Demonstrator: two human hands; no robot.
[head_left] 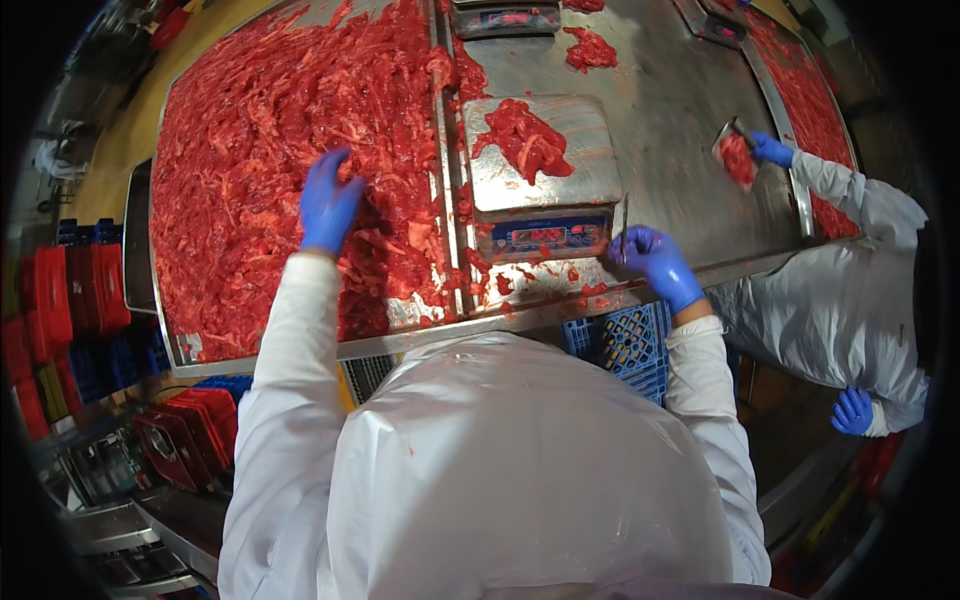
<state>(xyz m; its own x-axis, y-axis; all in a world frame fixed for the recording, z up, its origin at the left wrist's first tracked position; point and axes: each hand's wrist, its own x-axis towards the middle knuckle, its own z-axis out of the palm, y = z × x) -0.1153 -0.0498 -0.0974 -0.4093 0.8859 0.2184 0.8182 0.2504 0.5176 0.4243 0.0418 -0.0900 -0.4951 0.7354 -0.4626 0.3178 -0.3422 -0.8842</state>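
My left hand (pixel 327 203), in a blue glove, reaches into a big heap of raw red meat strips (pixel 270 150) on the steel table, fingers spread over the meat. My right hand (pixel 655 260), also gloved blue, grips a thin metal skewer (pixel 624 222) just right of a steel scale (pixel 540 165). A small pile of meat (pixel 525 138) lies on the scale's platform. Scraps of meat (pixel 560 285) litter the table's front edge below the scale's display.
A co-worker in white (pixel 850 300) stands at the right, one gloved hand (pixel 772 150) holding a meat-filled scoop (pixel 737 155). Another scale (pixel 505 18) sits farther back. Red crates (pixel 70 290) are stacked at the left, a blue crate (pixel 625 345) under the table.
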